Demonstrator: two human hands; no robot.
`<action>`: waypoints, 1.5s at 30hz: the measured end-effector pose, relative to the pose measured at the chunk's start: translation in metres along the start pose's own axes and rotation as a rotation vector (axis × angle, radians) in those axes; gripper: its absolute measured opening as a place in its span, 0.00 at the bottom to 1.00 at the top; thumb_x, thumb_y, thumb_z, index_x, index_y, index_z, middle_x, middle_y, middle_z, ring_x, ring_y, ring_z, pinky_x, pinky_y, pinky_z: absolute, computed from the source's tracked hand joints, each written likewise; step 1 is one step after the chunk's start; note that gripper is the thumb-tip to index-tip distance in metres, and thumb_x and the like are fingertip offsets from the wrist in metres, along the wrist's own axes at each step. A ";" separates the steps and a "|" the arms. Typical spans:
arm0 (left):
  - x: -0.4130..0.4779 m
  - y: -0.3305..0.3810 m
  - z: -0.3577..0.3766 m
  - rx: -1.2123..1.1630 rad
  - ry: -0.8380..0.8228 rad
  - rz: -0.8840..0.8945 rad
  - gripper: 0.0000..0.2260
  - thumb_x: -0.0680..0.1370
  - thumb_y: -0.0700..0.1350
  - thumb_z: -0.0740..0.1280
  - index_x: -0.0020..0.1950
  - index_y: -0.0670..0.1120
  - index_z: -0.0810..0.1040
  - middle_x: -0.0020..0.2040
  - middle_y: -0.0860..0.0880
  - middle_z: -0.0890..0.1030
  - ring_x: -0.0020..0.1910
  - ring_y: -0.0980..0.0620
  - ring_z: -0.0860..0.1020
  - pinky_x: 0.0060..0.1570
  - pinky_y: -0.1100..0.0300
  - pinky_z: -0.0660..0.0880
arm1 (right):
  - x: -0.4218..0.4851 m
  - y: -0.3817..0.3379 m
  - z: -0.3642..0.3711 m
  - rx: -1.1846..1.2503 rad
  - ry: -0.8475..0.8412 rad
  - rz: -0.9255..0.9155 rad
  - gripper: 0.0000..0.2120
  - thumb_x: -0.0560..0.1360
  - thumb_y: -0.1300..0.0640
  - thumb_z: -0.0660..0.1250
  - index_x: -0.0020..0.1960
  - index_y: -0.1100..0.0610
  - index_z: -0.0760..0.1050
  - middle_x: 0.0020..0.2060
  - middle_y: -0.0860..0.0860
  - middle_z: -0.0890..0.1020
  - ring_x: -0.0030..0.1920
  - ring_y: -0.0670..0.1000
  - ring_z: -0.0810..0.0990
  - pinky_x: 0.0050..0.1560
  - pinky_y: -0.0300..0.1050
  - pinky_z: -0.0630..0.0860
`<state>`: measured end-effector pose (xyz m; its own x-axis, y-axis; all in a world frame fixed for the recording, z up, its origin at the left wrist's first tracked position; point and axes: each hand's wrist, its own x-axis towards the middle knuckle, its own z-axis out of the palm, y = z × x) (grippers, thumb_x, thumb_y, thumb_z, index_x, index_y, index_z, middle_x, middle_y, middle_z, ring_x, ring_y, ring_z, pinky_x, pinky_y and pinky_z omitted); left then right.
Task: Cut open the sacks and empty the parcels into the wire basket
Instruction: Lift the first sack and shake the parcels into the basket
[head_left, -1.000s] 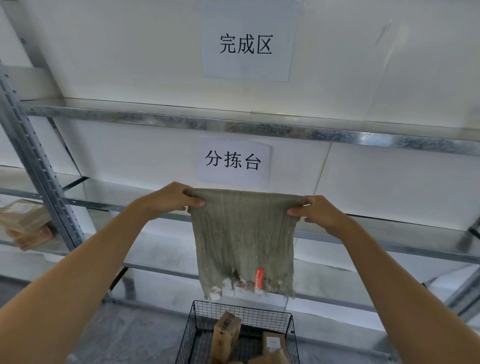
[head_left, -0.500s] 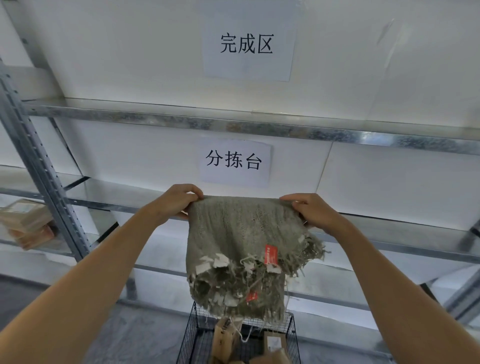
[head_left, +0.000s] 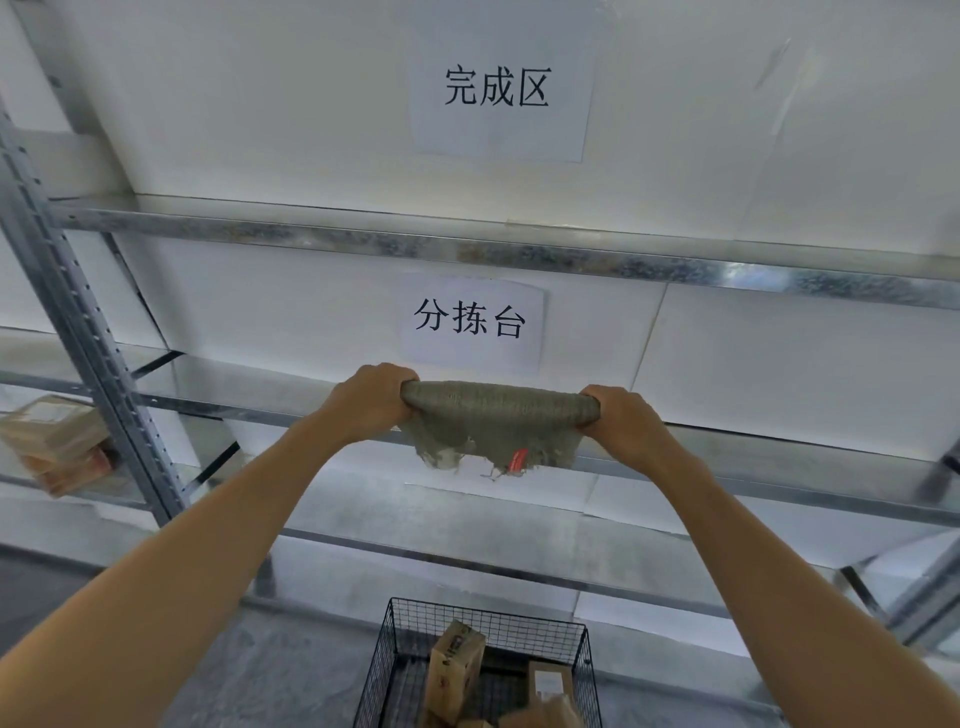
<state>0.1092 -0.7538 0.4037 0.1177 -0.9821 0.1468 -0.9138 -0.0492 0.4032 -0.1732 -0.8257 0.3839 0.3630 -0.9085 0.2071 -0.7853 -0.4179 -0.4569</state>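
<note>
Facing a metal rack (head_left: 467, 254) of long shelves set against a white wall, with an upper sign (head_left: 498, 88) and a lower sign (head_left: 470, 322) of paper stuck to it. At the bottom edge, on the grey surface before the rack, a wire basket (head_left: 384, 654) with cardboard parcels (head_left: 454, 665) inside. High above the basket and well apart from it, in front of the lower sign, a grey-green sack (head_left: 498, 410) rolled into a thick bundle, frayed cut edge hanging beneath. On a shelf at far left, a blurred stack of boxes (head_left: 57, 441). Round the sack's left end, the left hand (head_left: 369, 400), fingers curled tight over the roll; round the right end, the right hand (head_left: 623, 421), gripping likewise. Dangling among the fringe, a small red tag (head_left: 518, 460).
</note>
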 end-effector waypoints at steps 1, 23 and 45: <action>0.001 -0.002 -0.002 -0.005 -0.020 0.010 0.11 0.71 0.37 0.64 0.33 0.52 0.72 0.36 0.49 0.77 0.40 0.47 0.73 0.39 0.57 0.68 | -0.001 0.000 -0.003 -0.029 0.003 -0.009 0.02 0.75 0.59 0.66 0.45 0.54 0.74 0.39 0.50 0.78 0.40 0.51 0.75 0.33 0.36 0.64; -0.002 -0.019 -0.011 -1.053 -0.206 -0.142 0.18 0.77 0.32 0.56 0.56 0.48 0.81 0.46 0.45 0.83 0.42 0.50 0.82 0.35 0.61 0.79 | -0.003 0.010 -0.020 0.931 -0.223 0.288 0.21 0.79 0.71 0.52 0.63 0.54 0.74 0.43 0.59 0.82 0.35 0.53 0.81 0.34 0.45 0.78; -0.012 -0.012 -0.015 -0.310 -0.079 -0.036 0.07 0.72 0.41 0.74 0.37 0.43 0.77 0.34 0.48 0.77 0.35 0.51 0.74 0.35 0.62 0.66 | 0.000 0.004 -0.008 0.395 -0.084 0.037 0.05 0.69 0.62 0.74 0.44 0.59 0.81 0.39 0.57 0.83 0.42 0.57 0.80 0.48 0.50 0.76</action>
<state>0.1242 -0.7387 0.4102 0.1057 -0.9925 0.0617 -0.7463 -0.0382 0.6646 -0.1805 -0.8276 0.3883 0.3912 -0.9124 0.1203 -0.5515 -0.3370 -0.7631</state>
